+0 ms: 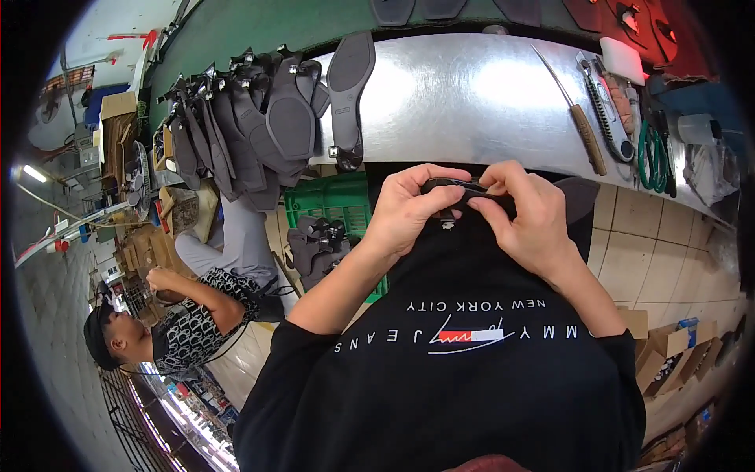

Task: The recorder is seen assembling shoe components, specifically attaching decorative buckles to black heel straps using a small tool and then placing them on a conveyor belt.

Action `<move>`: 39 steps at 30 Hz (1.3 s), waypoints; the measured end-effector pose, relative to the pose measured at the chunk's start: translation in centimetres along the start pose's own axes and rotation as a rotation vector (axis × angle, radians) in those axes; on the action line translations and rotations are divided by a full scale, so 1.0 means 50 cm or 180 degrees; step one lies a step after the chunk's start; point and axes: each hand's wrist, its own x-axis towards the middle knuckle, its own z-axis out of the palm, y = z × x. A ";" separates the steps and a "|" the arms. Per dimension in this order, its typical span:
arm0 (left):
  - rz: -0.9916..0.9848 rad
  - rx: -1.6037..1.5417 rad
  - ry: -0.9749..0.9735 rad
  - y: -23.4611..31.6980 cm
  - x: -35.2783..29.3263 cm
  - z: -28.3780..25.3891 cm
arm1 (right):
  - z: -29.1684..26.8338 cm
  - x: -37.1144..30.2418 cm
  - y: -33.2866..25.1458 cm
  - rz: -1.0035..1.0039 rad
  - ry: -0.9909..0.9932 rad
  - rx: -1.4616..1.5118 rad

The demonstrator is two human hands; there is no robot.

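Note:
In front of my chest, both hands are closed on a dark sandal with a shiny black strap [464, 189]. My left hand [413, 206] pinches the strap between thumb and fingers, and a small metallic piece hangs just below those fingertips. My right hand [528, 206] pinches the strap's other side, its fingertips close to the left ones. A dark grey sole end [578, 198] sticks out beyond the right hand. Much of the sandal is hidden by my hands and blends with my black shirt. A single sandal [351, 86] lies sole up on the metal bench [464, 102].
Several dark sandals [244, 118] are heaped at the bench's left. More lie in a green crate [326, 197] below. A wooden-handled awl [582, 126], a utility knife [607, 110] and green cord [653, 157] lie right. A person [197, 315] sits at left. Open cartons [676, 350] stand lower right.

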 end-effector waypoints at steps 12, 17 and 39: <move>0.0494 0.0447 0.0178 -0.017 0.003 -0.001 | -0.003 0.009 0.004 0.0316 -0.0136 0.0311; 0.0856 0.0611 0.0230 0.001 -0.002 -0.004 | -0.017 0.043 0.004 -0.0004 -0.0638 0.0003; -0.0715 -0.3324 0.0184 -0.045 0.074 -0.050 | 0.012 0.011 0.017 0.1522 -0.1203 0.1922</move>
